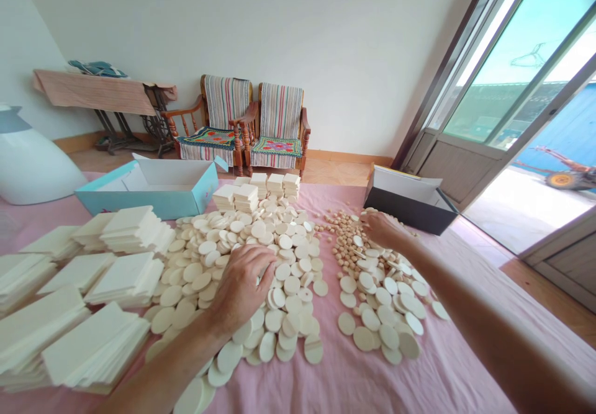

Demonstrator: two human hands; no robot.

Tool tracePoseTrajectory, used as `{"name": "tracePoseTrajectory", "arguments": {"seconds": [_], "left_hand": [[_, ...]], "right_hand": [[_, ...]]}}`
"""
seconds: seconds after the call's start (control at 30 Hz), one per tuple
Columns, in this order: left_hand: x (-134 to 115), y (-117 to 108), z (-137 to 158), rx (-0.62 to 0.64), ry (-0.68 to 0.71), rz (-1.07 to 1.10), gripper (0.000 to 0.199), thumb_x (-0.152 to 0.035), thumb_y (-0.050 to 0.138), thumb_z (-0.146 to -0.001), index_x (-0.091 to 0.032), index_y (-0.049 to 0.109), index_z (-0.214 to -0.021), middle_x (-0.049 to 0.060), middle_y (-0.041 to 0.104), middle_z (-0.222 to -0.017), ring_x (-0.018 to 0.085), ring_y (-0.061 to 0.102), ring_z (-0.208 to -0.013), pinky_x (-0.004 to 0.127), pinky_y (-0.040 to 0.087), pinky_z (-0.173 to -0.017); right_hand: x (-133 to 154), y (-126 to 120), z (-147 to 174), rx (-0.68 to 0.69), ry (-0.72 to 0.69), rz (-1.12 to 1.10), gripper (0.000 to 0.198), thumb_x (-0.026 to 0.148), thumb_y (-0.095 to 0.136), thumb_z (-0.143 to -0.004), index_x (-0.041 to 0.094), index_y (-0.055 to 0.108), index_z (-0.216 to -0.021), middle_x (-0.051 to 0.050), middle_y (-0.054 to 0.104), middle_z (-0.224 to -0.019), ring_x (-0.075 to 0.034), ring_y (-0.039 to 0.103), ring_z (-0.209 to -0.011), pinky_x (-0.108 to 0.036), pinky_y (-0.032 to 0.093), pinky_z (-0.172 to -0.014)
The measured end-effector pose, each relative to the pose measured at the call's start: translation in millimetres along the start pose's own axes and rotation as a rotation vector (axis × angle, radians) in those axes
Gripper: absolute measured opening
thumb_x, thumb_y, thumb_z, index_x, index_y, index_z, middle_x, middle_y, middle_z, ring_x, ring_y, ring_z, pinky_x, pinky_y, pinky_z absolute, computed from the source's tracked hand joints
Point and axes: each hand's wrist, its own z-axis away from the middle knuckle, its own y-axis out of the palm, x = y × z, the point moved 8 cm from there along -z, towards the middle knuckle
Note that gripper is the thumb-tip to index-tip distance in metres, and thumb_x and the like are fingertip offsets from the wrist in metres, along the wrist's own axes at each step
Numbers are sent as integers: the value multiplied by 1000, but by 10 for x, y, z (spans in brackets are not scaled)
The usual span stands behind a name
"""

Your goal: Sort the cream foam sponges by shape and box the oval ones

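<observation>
My left hand (244, 280) is on the large heap of pale round wooden discs (292, 285), fingers curled down and thumb drawn in beside them. Its fingertips are turned away, so what they hold, if anything, is hidden. Farther out on the right, my right hand (384, 229) reaches to the scatter of small wooden beads (343, 231). Its fingers are bent together at the edge of the beads, and anything in them is too small to make out. A second, smaller pile of discs (388, 302) lies just nearer than the beads.
Stacks of square wooden pieces (93, 339) stand at left, with smaller stacks (246, 197) behind the heap. A light-blue open box (144, 200) and a black open box (414, 212) sit at the back of the pink cloth (335, 364). Beyond are two wooden chairs (277, 128).
</observation>
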Motion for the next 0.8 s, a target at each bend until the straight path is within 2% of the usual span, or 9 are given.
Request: {"name": "tracePoseTrajectory", "arguments": {"seconds": [0.07, 0.17, 0.27, 0.33, 0.43, 0.5, 0.63, 0.7, 0.8], "left_hand": [[-13, 3, -4, -2, 6, -1, 16, -19, 48, -90, -18, 63, -88, 5, 68, -92, 19, 60, -92, 38, 45, -87], [-20, 7, -3, -5, 15, -4, 15, -19, 49, -89, -19, 63, -89, 4, 68, -91, 19, 60, -92, 38, 45, -86], [-7, 3, 7, -5, 15, -3, 15, -18, 49, -88, -19, 63, -89, 4, 68, -92, 19, 60, -92, 38, 45, -87], [9, -9, 14, -7, 7, -3, 15, -17, 49, -88, -18, 64, -90, 5, 68, -92, 20, 60, -93, 38, 45, -87], [15, -38, 19, -24, 11, -10, 15, -17, 49, -88, -18, 64, -90, 4, 68, -93, 20, 60, -94, 38, 45, -88], [-3, -49, 13, -33, 21, -13, 15, -16, 49, -88, -18, 64, -90, 4, 68, -93, 20, 60, -94, 39, 45, -89], [-150, -41, -20, -22, 54, 21, 15, -16, 50, -88, -18, 64, -93, 5, 68, -95, 20, 59, -96, 38, 45, -90], [-307, 12, -42, 47, 83, 67, 16, -15, 50, -88, -18, 63, -95, 5, 67, -97, 20, 58, -98, 38, 44, -91], [-630, 185, -55, 261, 132, 171, 17, -16, 51, -88, -20, 62, -101, 5, 66, -100, 19, 57, -99, 37, 44, -92]], "right_hand": [[191, -99, 6, -57, -38, -60, 21, 14, 43, -83, 14, 64, -76, -8, 63, -75, -15, 56, -69, -24, 34, -61], [689, -204, 43, -132, -149, -224, 20, 16, 46, -81, 14, 64, -72, -5, 63, -69, -13, 54, -64, -23, 34, -59], [1151, -285, 120, -189, -254, -492, 21, 19, 50, -82, 13, 67, -91, -6, 68, -83, -12, 58, -69, -21, 39, -63], [1249, -319, 190, -220, -283, -659, 28, 24, 53, -83, 14, 65, -105, -6, 70, -93, -11, 60, -71, -21, 43, -66], [945, -298, 322, -325, -197, -715, 23, 26, 53, -83, 17, 69, -98, -4, 71, -88, -12, 61, -70, -23, 46, -66], [521, -223, 437, -428, -67, -681, 21, 26, 52, -83, 19, 70, -90, -4, 71, -85, -14, 62, -71, -25, 47, -67], [-311, 19, 710, -615, 185, -636, 23, 29, 51, -80, 18, 69, -89, -6, 71, -85, -18, 63, -73, -29, 48, -64], [-546, 129, 818, -686, 248, -618, 25, 30, 50, -79, 17, 68, -91, -7, 70, -87, -19, 64, -75, -31, 49, -66], [-657, 237, 902, -738, 282, -504, 30, 33, 51, -79, 17, 68, -97, -9, 69, -96, -23, 62, -87, -38, 48, -78]]}}
